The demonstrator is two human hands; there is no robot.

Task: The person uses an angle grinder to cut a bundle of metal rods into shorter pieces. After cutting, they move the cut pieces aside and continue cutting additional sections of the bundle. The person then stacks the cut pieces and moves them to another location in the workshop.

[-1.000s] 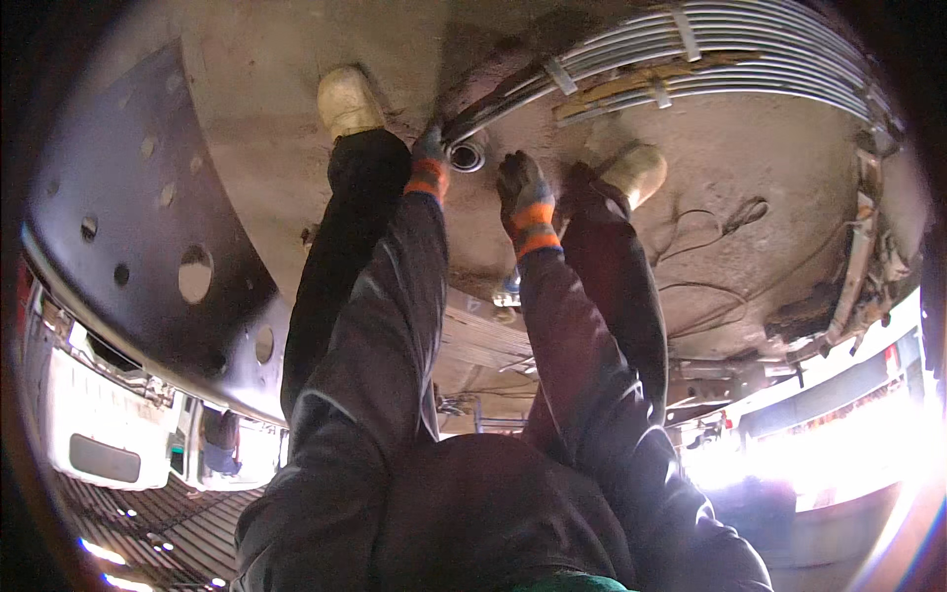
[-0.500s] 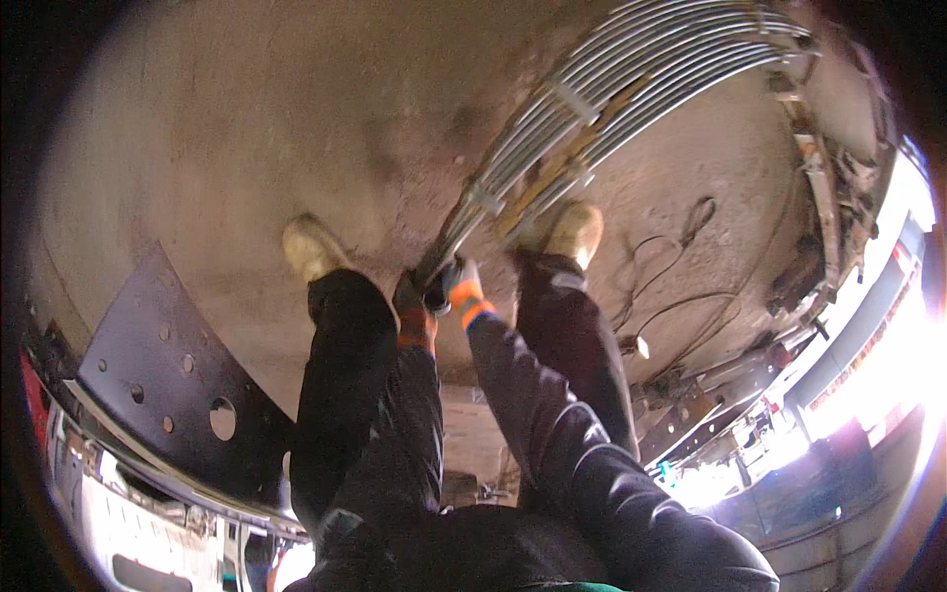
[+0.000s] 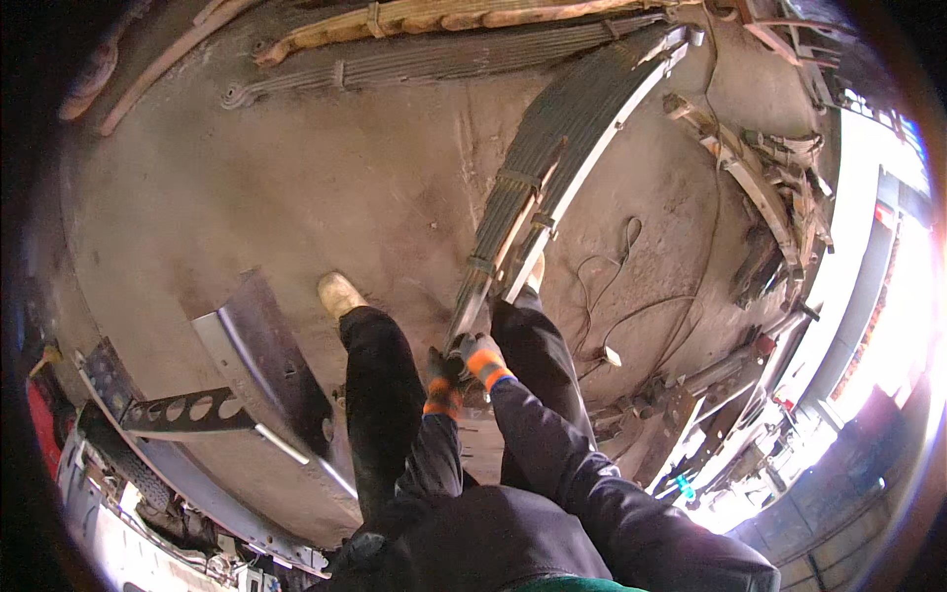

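Observation:
A long, dark, many-layered leaf spring [image 3: 533, 128] with metal clamps slopes from the far right down to my hands between my legs. My left hand [image 3: 444, 367], in a dark glove with an orange cuff, is closed around its near end. Beside it, my right hand [image 3: 481, 352], gloved alike, grips the same end from the right. The fingers are partly hidden. A pale-edged leaf runs along the spring's right side, and a thin brownish bar [image 3: 528, 212] stands out near the clamps. My right shoe [image 3: 536, 274] is partly covered by the spring.
Another grey leaf spring [image 3: 434, 67] and a yellowish one [image 3: 444, 20] lie across the far floor. A looped cable [image 3: 619, 261] lies at the right, near stacked metal parts [image 3: 755, 187]. At the left are a dark curved steel channel [image 3: 271, 345] and a perforated bar [image 3: 187, 409].
My view has lifted, bringing the far springs into sight. The held leaf spring has swung more upright in the picture and shows its side differently. Both hands still grip its near end.

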